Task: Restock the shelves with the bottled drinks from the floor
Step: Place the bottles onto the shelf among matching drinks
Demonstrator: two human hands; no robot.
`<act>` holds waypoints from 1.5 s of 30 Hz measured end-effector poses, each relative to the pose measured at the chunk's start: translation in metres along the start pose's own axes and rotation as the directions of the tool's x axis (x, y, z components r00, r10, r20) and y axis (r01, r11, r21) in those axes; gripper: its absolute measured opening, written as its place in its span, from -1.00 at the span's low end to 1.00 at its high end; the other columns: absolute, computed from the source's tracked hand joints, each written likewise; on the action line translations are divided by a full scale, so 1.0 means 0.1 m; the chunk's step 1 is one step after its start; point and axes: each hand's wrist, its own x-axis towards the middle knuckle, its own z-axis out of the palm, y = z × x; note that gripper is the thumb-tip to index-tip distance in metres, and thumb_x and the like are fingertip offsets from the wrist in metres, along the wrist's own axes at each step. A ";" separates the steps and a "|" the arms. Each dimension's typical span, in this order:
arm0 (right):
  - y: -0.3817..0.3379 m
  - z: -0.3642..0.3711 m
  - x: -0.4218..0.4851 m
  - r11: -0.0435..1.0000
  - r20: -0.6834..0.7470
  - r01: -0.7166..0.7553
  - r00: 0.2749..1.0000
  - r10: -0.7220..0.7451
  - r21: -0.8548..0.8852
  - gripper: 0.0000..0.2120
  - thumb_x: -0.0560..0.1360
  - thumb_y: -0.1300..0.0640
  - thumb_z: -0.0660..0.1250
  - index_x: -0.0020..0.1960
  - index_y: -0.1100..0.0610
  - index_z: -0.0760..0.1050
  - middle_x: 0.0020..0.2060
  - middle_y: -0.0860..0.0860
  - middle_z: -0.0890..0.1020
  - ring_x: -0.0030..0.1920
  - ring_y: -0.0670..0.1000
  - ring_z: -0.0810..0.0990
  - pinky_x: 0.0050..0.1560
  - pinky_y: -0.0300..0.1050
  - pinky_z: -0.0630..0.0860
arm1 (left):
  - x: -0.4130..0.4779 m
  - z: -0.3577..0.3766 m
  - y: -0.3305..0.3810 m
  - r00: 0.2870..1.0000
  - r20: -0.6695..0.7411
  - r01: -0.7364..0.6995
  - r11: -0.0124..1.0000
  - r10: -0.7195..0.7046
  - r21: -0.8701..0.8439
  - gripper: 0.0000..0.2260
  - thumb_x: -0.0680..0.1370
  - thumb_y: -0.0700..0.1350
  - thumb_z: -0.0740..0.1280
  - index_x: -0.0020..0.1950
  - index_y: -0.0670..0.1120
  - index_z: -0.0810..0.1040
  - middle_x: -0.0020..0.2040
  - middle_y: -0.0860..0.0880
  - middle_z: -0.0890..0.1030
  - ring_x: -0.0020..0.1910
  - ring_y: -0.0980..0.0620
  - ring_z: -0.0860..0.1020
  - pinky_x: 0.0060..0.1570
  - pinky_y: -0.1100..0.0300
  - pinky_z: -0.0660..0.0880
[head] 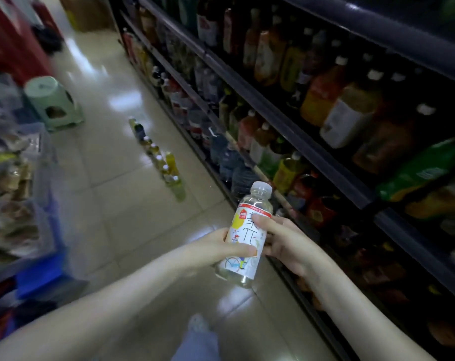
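Note:
I hold one clear tea bottle (247, 230) with a white printed label and a pale cap, tilted slightly, in front of me above the floor. My left hand (216, 250) grips its lower half from the left, thumb across the label. My right hand (286, 242) grips it from the right, fingers curled behind the label. A row of several similar yellow-green bottles (163, 162) stands on the tiled floor along the shelf base. The dark shelves (286, 121) on the right are packed with bottled drinks.
A pale green plastic stool (53, 102) stands on the aisle floor at the left. A blue crate (41, 272) and bagged goods line the left side. Large water jugs (229, 157) fill the bottom shelf. My leg (197, 340) shows below.

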 end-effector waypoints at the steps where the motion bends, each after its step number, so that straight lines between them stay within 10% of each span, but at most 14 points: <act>1: -0.08 0.18 0.20 1.000 0.000 0.004 1.000 -0.004 0.007 -0.53 0.40 -0.02 0.39 0.17 0.27 0.56 0.03 0.21 0.68 0.06 0.18 0.66 0.14 0.11 0.56 | 0.01 -0.25 -0.01 1.000 -0.017 0.010 1.000 -0.010 0.008 -0.53 0.48 -0.06 0.43 0.33 -0.22 0.45 0.22 -0.19 0.58 0.03 -0.01 0.58 -0.04 0.31 0.52; 11: -1.01 1.18 2.20 0.999 -0.112 0.027 0.993 -0.029 -0.018 -0.70 0.48 0.03 0.35 0.07 0.25 0.60 -0.07 0.14 0.71 -0.06 0.08 0.70 0.00 0.01 0.60 | 0.39 -2.97 0.26 0.980 -0.180 0.068 0.993 -0.085 -0.100 -0.57 0.31 0.20 0.45 0.03 -0.04 0.53 -0.02 0.00 0.66 -0.08 0.05 0.64 -0.12 0.23 0.52; 15: -1.47 1.45 3.24 0.999 -0.150 0.044 0.988 -0.046 -0.015 -0.72 0.49 0.06 0.35 0.06 0.26 0.60 -0.08 0.16 0.71 -0.09 0.08 0.70 0.07 0.04 0.57 | 0.79 -4.20 0.45 0.956 -0.287 0.023 0.990 -0.063 -0.140 -0.88 0.57 -0.01 0.32 0.03 -0.03 0.53 0.02 -0.06 0.62 -0.06 0.04 0.62 -0.03 0.20 0.50; 25: -3.04 2.82 5.93 0.998 -0.131 0.056 0.990 -0.054 0.008 -0.62 0.51 0.02 0.34 0.09 0.34 0.58 -0.02 0.26 0.68 -0.04 0.17 0.66 0.11 0.04 0.54 | 1.21 -7.10 1.20 0.870 -0.494 -0.116 0.973 0.002 -0.200 -0.87 0.48 -0.13 0.42 0.00 -0.03 0.57 -0.17 0.01 0.63 -0.32 0.18 0.62 -0.16 0.27 0.49; 35: -4.10 4.55 8.07 0.981 -0.090 0.184 0.980 -0.177 0.069 -0.64 0.45 0.01 0.36 0.02 0.32 0.59 -0.31 0.08 0.69 -0.24 0.03 0.68 -0.06 -0.04 0.56 | 1.54 -9.93 1.66 0.973 -0.180 -0.163 0.981 0.143 -0.105 -0.66 0.54 -0.08 0.39 0.29 0.09 0.46 0.09 0.02 0.63 -0.01 0.11 0.60 -0.06 0.23 0.54; 41: -4.72 5.17 8.96 0.957 -0.203 0.266 0.949 -0.240 0.114 -0.60 0.41 0.00 0.38 0.08 0.29 0.59 -0.10 0.17 0.71 -0.13 0.08 0.70 -0.06 -0.03 0.59 | 1.88 -11.23 2.15 0.983 0.035 -0.181 0.982 0.180 0.046 -0.41 0.48 -0.03 0.44 0.43 0.26 0.27 0.19 0.07 0.63 0.17 -0.03 0.59 0.31 -0.08 0.42; 45: -5.04 5.27 9.53 0.940 -0.247 0.324 0.924 -0.291 0.107 -0.67 0.52 0.05 0.32 0.16 0.26 0.55 -0.01 0.18 0.69 0.01 0.14 0.69 -0.11 -0.08 0.61 | 2.42 -11.83 2.41 0.939 0.212 -0.289 0.955 0.270 0.064 -0.26 0.51 -0.16 0.44 0.48 0.33 0.11 0.26 -0.04 0.58 0.14 -0.11 0.59 0.22 -0.16 0.47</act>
